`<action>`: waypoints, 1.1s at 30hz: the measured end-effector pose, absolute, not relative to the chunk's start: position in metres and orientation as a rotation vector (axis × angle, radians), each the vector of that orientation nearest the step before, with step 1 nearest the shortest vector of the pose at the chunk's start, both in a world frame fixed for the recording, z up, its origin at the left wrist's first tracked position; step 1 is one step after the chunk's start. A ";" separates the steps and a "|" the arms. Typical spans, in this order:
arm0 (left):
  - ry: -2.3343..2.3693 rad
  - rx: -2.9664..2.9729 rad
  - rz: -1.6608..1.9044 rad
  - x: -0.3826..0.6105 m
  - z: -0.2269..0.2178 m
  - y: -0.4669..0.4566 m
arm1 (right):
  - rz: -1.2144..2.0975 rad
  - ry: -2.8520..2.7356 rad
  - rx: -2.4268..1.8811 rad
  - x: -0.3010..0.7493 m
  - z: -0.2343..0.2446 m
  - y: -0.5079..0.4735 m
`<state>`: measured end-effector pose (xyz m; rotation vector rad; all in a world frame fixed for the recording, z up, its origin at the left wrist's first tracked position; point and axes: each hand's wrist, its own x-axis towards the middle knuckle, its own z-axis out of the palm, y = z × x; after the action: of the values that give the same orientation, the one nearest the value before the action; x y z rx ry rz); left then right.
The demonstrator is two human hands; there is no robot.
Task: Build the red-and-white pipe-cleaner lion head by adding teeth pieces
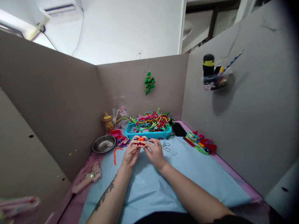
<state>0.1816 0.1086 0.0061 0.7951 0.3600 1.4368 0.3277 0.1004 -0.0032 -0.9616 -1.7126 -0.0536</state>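
Note:
Both hands hold up a small fuzzy pipe-cleaner figure with cream scalloped edges, a red middle and orange and blue parts on top. My left hand grips its left side, fingers curled round it. At its right edge, the fingers of my right hand are pinched together. Left of my left hand, a bent orange pipe cleaner lies on the blue table cover. Just behind the figure stands a blue tray heaped with coloured pipe cleaners.
On the left are a metal bowl with small white pieces, a pink glue gun and a red and purple fuzzy figure. Scissors, a black phone and colourful fuzzy pieces lie right. Grey partitions surround the table.

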 end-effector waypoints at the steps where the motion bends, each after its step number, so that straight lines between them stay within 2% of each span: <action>1: 0.360 0.791 1.439 0.182 0.006 0.108 | -0.040 -1.711 -0.956 0.328 -0.003 0.100; 11: 0.416 0.601 1.489 0.182 0.006 0.109 | 0.110 -1.703 -0.852 0.327 -0.007 0.102; 24: 0.310 0.876 1.447 0.197 0.014 0.098 | 0.226 -1.655 -0.803 0.326 -0.011 0.107; 33: 0.423 0.704 1.564 0.193 0.006 0.107 | 0.287 -1.657 -0.782 0.325 -0.005 0.101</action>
<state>0.1933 0.1068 0.0060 0.7043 0.4227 1.5640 0.3255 0.1013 -0.0050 -0.7817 -1.6571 0.2875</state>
